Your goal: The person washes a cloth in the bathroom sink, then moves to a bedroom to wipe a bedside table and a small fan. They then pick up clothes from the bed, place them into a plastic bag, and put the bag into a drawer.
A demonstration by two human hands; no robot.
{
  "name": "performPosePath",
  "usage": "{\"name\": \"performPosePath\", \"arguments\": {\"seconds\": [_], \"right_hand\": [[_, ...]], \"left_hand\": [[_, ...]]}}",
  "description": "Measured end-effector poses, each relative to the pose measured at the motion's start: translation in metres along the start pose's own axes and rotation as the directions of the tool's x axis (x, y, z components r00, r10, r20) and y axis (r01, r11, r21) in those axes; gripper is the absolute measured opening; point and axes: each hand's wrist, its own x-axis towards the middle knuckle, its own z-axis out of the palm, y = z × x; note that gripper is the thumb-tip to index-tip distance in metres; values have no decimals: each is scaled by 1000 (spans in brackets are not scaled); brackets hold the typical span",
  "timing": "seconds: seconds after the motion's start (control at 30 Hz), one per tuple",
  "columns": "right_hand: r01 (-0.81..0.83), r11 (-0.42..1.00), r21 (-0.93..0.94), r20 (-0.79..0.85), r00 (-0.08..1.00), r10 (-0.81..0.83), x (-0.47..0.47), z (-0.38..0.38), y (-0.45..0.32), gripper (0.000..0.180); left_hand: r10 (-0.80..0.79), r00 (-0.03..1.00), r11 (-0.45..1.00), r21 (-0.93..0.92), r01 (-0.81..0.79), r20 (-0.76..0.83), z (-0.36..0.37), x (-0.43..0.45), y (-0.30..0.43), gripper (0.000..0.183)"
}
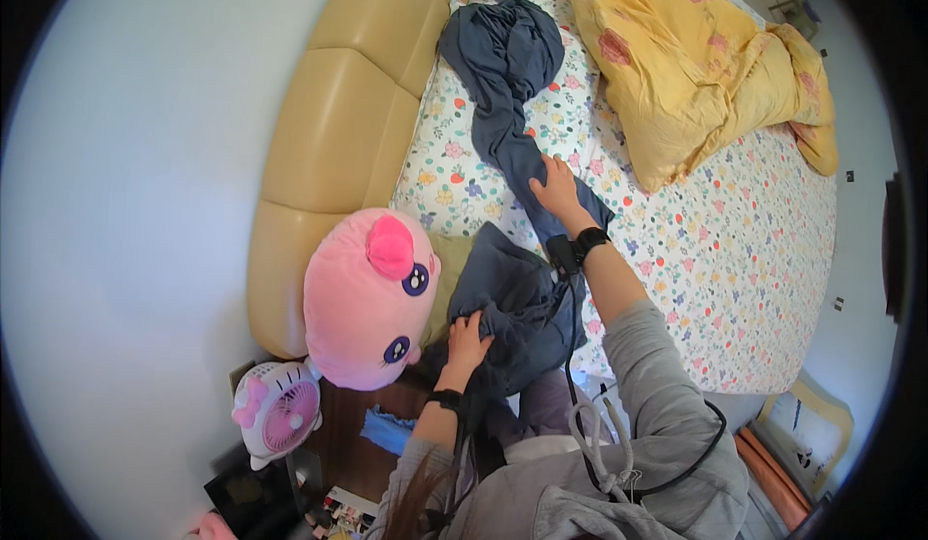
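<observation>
Dark blue-grey clothing lies across the bed in front of me. Its far part (507, 54) is a crumpled bundle with a long narrow strip running towards me. My right hand (560, 190) rests on that strip, fingers spread. Nearer my body is a second dark piece (518, 315), bunched at the bed's near edge. Whether it joins the far part cannot be told. My left hand (467, 344) touches its left side with bent fingers; how firmly they hold the cloth is hidden. A black band is on each wrist, with a cable running from the right one.
A pink plush pillow (362, 308) leans by the tan padded headboard (326, 127). A yellow quilt (696, 76) lies crumpled on the flowered bedsheet (696, 272). A pink-and-white fan (286, 417) and a blue cloth (390, 430) are at lower left.
</observation>
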Motion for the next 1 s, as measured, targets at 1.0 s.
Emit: {"name": "performPosePath", "arguments": {"seconds": [1.0], "right_hand": [[-693, 525, -494, 263, 456, 850, -605, -294, 241, 27]], "left_hand": [[329, 896, 941, 22, -338, -297, 10, -78, 43, 41]]}}
